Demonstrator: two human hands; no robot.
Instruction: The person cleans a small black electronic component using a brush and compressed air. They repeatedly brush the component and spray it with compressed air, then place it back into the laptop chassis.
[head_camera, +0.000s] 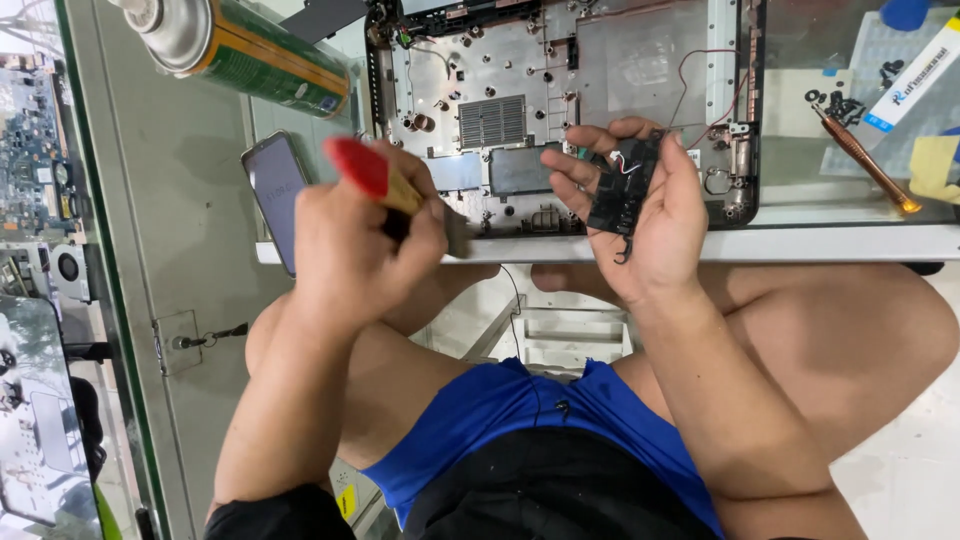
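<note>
I see my left hand (365, 245) closed in a fist around a wooden-handled brush with a red end (385, 185), its bristles blurred just at the near edge of the opened grey laptop base shell (520, 110), which lies on the glass-topped work table (850, 215). My right hand (650, 215) cups a small black plastic component with thin red and white wires (625, 185), fingers curled round it, holding it just above the near right part of the shell. Judging by what lies here, the shell looks already stripped: its bare floor, vent grille and screw posts show, and only a thin red wire loops inside at the right. The black part is out of the shell and in hand, and I would judge the brushing is under way, with any refitting not begun. A copper-coloured screwdriver (865, 160) and a scatter of small black screws (840, 103) lie on the table to the right, well apart from both hands. A dark smartphone (275, 195) sits just left of my left hand, and a green spray can (255, 45) lies at the far left.
</note>
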